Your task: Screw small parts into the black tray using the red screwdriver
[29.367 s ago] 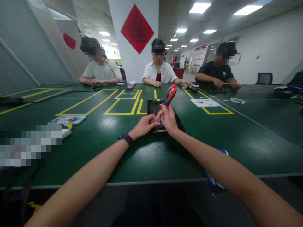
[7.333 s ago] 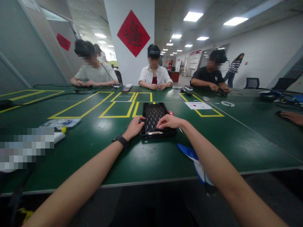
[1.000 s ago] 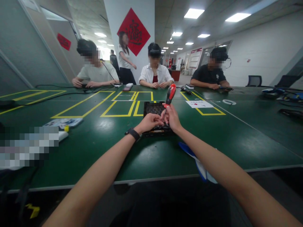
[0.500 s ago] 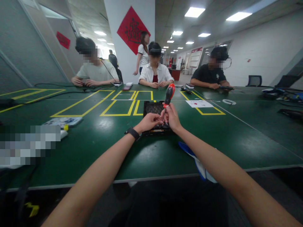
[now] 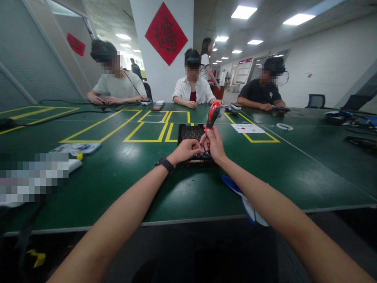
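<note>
Screwdriver [image 5: 211,121] tilted toward one o'clock, right hand [image 5: 216,145] fingers clamped on it; left hand [image 5: 187,150] grip unclear. Probably light, stiff; best held by handle [image 5: 213,112].

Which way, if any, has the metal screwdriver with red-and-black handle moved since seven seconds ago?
Yes, upward: against the yellow tape, the screwdriver shows higher, gripped in the right hand.

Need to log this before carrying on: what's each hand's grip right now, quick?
Left hand: at the tray, fingers curled; whether its grip holds anything can't be told.
Right hand: closed, holding the screwdriver.
</note>
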A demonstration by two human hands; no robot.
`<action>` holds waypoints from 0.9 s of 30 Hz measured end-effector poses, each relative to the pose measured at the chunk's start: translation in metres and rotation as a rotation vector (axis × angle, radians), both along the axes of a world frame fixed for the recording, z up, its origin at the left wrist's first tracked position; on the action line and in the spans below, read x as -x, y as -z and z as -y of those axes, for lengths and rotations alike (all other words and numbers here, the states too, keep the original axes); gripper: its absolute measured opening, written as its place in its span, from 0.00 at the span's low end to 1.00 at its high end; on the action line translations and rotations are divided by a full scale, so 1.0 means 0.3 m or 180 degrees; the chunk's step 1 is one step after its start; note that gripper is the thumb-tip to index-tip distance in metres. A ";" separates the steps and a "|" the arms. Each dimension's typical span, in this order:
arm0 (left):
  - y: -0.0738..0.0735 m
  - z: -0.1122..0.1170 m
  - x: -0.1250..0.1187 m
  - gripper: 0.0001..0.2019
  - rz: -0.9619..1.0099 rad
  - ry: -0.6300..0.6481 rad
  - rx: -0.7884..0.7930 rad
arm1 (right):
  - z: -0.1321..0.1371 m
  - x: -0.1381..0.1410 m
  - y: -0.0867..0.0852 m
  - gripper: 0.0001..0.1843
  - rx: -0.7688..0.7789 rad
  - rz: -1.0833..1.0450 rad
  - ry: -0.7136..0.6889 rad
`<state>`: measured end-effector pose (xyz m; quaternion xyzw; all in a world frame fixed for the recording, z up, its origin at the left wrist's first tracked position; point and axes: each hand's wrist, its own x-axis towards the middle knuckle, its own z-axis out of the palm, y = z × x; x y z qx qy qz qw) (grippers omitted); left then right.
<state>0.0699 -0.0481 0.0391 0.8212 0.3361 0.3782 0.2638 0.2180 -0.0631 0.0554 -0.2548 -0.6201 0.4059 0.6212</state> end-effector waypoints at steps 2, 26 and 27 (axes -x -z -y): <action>-0.002 -0.001 0.002 0.12 -0.0043 0.0082 -0.0073 | -0.004 -0.001 0.000 0.19 0.0024 0.0030 -0.0049; -0.012 0.003 0.004 0.12 0.0064 0.0401 0.0147 | -0.008 0.002 0.003 0.19 -0.0016 0.0045 -0.0315; -0.012 0.003 0.004 0.12 0.0070 0.0524 0.0192 | -0.010 0.001 0.003 0.19 0.0009 0.0044 -0.0322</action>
